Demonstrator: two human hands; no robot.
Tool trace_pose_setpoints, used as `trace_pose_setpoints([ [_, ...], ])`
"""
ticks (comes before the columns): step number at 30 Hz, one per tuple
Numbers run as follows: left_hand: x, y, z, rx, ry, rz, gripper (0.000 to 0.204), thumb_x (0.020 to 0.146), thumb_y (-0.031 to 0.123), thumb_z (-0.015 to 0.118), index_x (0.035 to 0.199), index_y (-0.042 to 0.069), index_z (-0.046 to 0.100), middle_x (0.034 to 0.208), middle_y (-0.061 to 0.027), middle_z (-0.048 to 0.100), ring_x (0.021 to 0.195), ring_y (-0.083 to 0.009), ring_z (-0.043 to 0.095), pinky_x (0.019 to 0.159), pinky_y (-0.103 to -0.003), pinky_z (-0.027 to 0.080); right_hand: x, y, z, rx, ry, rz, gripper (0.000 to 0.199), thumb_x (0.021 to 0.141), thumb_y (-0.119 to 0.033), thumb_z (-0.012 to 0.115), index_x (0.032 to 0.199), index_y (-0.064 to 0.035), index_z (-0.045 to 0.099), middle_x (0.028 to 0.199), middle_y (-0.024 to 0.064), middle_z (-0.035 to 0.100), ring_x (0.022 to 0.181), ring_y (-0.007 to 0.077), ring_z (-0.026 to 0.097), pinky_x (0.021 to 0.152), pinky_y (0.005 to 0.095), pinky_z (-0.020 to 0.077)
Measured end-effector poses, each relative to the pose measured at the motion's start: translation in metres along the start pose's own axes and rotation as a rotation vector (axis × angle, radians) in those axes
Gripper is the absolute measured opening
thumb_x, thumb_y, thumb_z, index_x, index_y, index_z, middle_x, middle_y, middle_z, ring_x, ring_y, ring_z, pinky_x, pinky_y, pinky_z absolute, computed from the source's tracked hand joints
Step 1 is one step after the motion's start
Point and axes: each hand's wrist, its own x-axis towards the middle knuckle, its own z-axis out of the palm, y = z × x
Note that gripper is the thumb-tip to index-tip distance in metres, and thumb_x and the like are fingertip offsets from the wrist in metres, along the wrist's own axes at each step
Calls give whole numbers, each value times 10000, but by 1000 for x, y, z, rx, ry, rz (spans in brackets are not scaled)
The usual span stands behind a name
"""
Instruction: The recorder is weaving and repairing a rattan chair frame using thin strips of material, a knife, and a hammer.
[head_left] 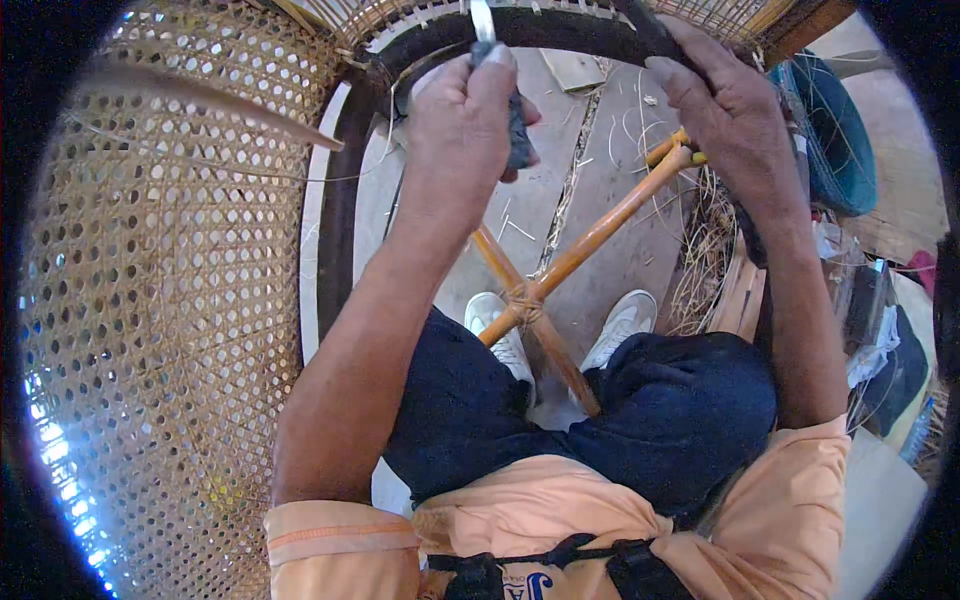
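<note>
My left hand (462,125) is closed round the dark grey handle of a knife (519,135); its short, pale blade points up toward the woven cane edge. A dark curved chair frame (545,30) arches across the top, with thin cane strands lashed along it. On the right end of that frame rests my right hand (725,115), thumb and fingers gripping it from the near side. Woven cane webbing (180,270) with open holes fills the left. One loose cane strand (345,178) hangs between the webbing and the frame's left side.
Crossed bamboo poles (525,302), tied at the middle, stand between my feet. Cane offcuts (700,260) lie heaped on the floor at the right. Beyond them is a blue-green basket (835,140). A thin rod (210,95) slants across the webbing.
</note>
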Motion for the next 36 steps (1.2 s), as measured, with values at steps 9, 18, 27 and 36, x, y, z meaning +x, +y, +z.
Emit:
trace_pose_setpoints([
  [9, 13, -6, -14, -15, 6, 11, 325, 935, 354, 483, 970, 36, 542, 694, -47, 571, 476, -111, 519, 419, -238, 368, 6, 18, 10, 34, 36, 18, 330, 898, -126, 544, 1181, 43, 520, 1027, 159, 613, 946, 197, 574, 835, 303, 440],
  [18, 13, -4, -18, 9, 114, 23, 313, 916, 318, 468, 820, 30, 543, 618, -33, 565, 434, -91, 523, 396, -230, 391, 16, -5, 13, -9, -101, 205, 261, 910, -131, 538, 1123, 20, 548, 814, 121, 589, 727, 163, 533, 646, 324, 438],
  [27, 21, -5, -11, 26, 137, -21, 326, 934, 348, 459, 934, 30, 530, 666, -51, 557, 446, -119, 504, 387, -252, 358, 33, 1, 36, -122, -2, -133, 289, 878, -117, 562, 1129, 25, 542, 807, 197, 603, 719, 257, 608, 626, 356, 461],
  [36, 13, -14, -15, 26, 104, 29, 333, 930, 362, 469, 900, 35, 523, 653, -41, 552, 431, -110, 498, 373, -244, 345, 27, 6, 32, -36, 6, 46, 250, 879, -110, 548, 1087, 28, 562, 800, 212, 600, 727, 290, 610, 640, 368, 464],
])
